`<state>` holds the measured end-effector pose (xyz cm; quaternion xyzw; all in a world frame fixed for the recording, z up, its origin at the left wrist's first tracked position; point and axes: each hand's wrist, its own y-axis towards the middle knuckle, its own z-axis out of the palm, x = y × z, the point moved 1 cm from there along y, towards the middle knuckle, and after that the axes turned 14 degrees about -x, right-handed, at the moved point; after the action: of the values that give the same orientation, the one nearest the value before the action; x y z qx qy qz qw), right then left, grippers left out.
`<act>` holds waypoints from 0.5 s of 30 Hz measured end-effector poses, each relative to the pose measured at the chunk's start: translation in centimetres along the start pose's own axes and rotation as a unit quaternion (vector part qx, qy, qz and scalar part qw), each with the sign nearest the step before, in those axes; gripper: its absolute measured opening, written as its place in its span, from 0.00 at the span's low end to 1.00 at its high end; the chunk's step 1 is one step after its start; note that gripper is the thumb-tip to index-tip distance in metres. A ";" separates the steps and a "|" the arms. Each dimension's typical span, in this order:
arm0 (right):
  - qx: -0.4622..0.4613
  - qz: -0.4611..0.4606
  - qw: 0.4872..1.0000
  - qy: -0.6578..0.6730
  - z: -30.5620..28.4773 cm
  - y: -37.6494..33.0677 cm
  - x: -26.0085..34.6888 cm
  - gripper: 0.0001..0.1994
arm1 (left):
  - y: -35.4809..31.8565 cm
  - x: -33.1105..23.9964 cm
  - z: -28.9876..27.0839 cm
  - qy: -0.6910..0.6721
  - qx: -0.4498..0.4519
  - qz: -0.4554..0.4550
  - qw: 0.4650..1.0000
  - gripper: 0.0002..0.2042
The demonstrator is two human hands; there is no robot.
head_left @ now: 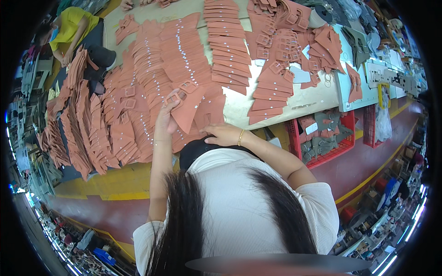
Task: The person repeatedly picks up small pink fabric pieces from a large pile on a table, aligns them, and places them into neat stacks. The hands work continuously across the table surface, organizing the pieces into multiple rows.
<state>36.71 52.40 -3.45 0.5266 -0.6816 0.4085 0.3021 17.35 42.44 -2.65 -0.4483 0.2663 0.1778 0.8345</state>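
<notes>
The left hand (165, 120) grips a terracotta leather strap piece with a buckle (184, 108), the right hand (224, 134) rests flat on others, with many fanned rows already covering the desk (313, 99).

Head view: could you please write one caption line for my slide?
Left hand lifts a terracotta buckled strap piece while the right hand rests on pieces at the worktable edge.

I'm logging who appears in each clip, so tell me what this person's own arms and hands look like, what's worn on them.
Both forearms are bare. The short sleeves of a pale, finely ribbed top end above the elbows. The right hand has a thin gold bracelet at the wrist; the left hand shows what looks like a fine chain at its wrist. No gloves; rings cannot be made out.
</notes>
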 end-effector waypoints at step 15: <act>-0.050 0.006 0.999 0.004 -1.9 0.1 0.7 0.22 | -1.5 -1.4 3.9 0.008 0.079 0.033 0.996 0.23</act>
<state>36.39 53.80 -2.00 0.5050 -0.7031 0.3776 0.3286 18.18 44.89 0.93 -0.3732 0.3005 0.1804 0.8590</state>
